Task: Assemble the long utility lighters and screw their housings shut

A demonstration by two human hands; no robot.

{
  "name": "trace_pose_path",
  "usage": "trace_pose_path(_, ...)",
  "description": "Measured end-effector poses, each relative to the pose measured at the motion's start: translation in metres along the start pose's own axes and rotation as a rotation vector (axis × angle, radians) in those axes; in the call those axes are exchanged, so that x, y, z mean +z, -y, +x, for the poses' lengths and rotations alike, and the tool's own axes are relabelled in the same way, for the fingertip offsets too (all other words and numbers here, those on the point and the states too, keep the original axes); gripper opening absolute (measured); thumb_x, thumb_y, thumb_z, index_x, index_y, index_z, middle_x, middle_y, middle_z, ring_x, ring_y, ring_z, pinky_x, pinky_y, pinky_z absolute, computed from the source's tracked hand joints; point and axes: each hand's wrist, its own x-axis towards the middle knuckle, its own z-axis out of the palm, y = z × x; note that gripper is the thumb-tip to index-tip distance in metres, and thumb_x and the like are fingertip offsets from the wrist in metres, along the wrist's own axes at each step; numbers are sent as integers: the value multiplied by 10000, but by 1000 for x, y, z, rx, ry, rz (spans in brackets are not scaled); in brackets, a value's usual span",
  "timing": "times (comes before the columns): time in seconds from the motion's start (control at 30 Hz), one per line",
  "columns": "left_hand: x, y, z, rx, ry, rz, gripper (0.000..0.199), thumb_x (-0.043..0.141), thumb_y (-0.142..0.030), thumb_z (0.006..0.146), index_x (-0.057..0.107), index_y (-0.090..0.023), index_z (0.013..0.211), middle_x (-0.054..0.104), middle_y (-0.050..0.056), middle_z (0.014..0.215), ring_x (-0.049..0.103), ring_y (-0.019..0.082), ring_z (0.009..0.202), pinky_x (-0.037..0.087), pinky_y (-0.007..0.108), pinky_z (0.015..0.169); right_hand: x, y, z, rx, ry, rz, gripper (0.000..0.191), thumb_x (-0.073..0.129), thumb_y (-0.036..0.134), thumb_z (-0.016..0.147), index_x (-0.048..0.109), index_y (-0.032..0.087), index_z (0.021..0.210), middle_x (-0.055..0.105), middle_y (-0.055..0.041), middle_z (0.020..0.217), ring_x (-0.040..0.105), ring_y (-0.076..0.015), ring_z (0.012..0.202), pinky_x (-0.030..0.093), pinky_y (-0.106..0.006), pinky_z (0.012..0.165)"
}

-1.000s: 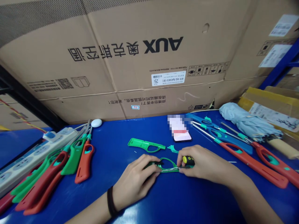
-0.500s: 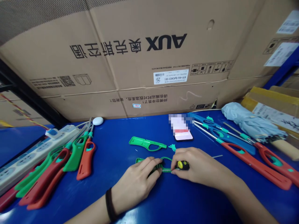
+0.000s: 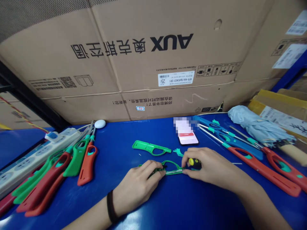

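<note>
My left hand (image 3: pixel 142 182) is closed around the wide end of an opened green lighter shell (image 3: pixel 174 172) that lies on the table. A screwdriver (image 3: pixel 194 163) with a black and yellow handle is tucked in my right hand (image 3: pixel 211 164). The thumb and fingertips of that hand pinch at the shell's narrow end; whatever small part is between them is hidden. Behind my hands lies the matching green shell half (image 3: pixel 145 146), hollow side up. A small turquoise trigger piece (image 3: pixel 177 152) rests just beyond my right fingertips.
Several stick lighters (image 3: pixel 87 164) lie at the left beside a white power strip (image 3: pixel 28 161). More lighters (image 3: pixel 263 169) are at the right, near a folded blue umbrella (image 3: pixel 256 123). A phone (image 3: pixel 188 139) lies behind my hands. A large cardboard box (image 3: pixel 134 73) closes off the back.
My right hand, with the screwdriver, has moved a little to the right along the shell. More of the shell's loop now shows between my hands. My left hand has barely moved.
</note>
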Motion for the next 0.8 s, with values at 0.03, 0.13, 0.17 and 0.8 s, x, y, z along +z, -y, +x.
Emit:
trace_pose_path(0.03, 0, 1, 0, -1, -14, -16, 208, 407, -162, 964, 557, -167, 1108, 613, 69, 1064, 599, 174, 966, 568, 249, 679, -1, -2, -1, 10, 2, 0, 61, 670, 243, 750, 677, 284, 794, 695, 56, 831, 616, -162, 769, 388, -239, 646)
trace_pose_path(0.13, 1, 2, 1, -12, -20, -31, 252, 418, -163, 959, 538, -184, 1179, 613, 68, 1074, 599, 180, 951, 573, 269, 676, -3, -5, -2, 15, 25, 11, 59, 664, 284, 766, 697, 304, 811, 703, 52, 837, 622, -175, 786, 392, -243, 645)
trace_pose_path(0.17, 1, 2, 1, -13, -12, -24, 282, 416, -157, 955, 525, -198, 1211, 609, 70, 1089, 599, 188, 948, 577, 283, 667, -3, -5, -2, 14, 35, 14, 61, 667, 289, 764, 700, 306, 812, 705, 53, 842, 623, -176, 788, 394, -243, 646)
trace_pose_path(0.8, 3, 6, -2, -42, 11, -16, 361, 414, -146, 928, 558, -277, 1231, 570, 67, 1127, 580, 193, 882, 572, 300, 622, -5, -25, -2, 4, 54, 22, 102, 610, 291, 848, 702, 254, 870, 673, -16, 915, 623, -191, 851, 442, -283, 752)
